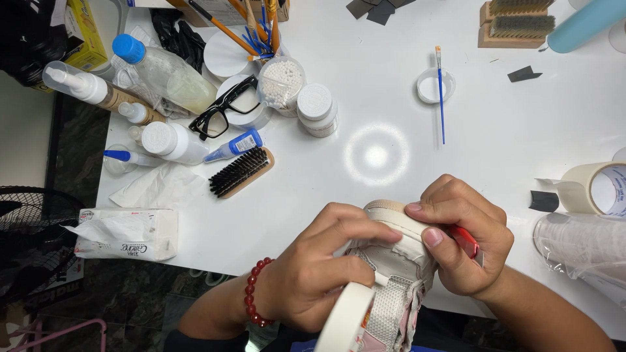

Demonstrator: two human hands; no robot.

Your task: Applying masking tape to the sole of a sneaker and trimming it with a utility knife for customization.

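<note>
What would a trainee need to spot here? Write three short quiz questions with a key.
1. True or false: the left hand has a roll of tape by it.
2. Which lies nearest the black glasses? A) shoe brush B) blue paintbrush C) tissue pack
3. What small item does the right hand hold against the shoe?

Key: 1 true; 2 A; 3 a red-handled tool, mostly hidden.

Both hands, left (313, 267) and right (466, 244), grip a white sneaker (394, 274) at the table (391, 98) edge.
</note>
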